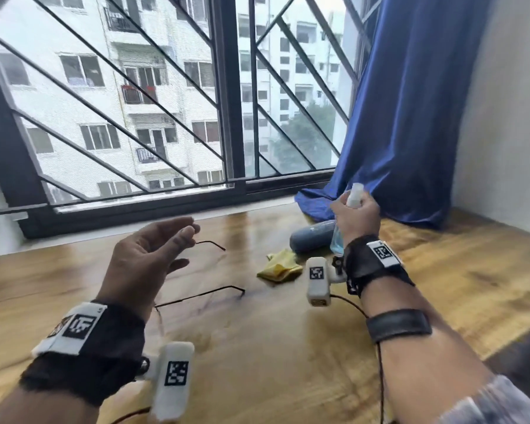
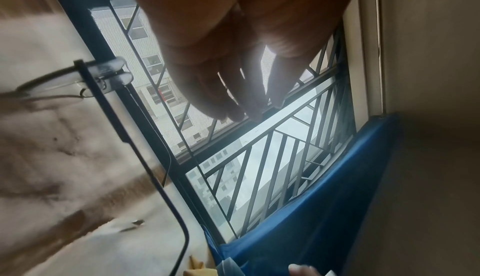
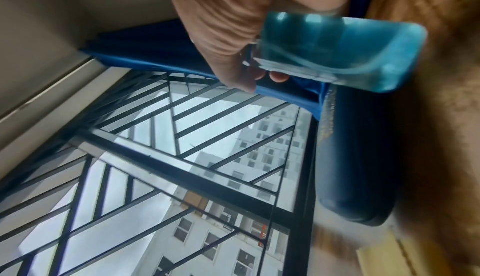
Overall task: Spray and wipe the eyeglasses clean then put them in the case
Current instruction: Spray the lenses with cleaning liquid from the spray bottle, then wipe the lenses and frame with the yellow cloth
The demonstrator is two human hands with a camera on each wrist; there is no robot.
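Observation:
Thin black-framed eyeglasses (image 1: 202,296) lie on the wooden table (image 1: 257,347) with their temples unfolded. My left hand (image 1: 178,243) hovers just above them, fingers straight and relaxed, holding nothing. The left wrist view shows the eyeglasses (image 2: 111,74) with their nose pads on the table, apart from my fingers (image 2: 246,95). My right hand (image 1: 354,215) grips a spray bottle (image 1: 356,194) of blue liquid with a white top, held upright above the table. The right wrist view shows the spray bottle (image 3: 337,54) in my curled fingers. A blue-grey case (image 1: 312,240) lies closed behind a crumpled yellow cloth (image 1: 280,266).
A barred window (image 1: 227,117) runs along the table's far edge. A blue curtain (image 1: 410,117) hangs at the right and pools on the table behind the case. A wall (image 1: 502,117) closes the right side. The case (image 3: 358,157) lies right under the bottle.

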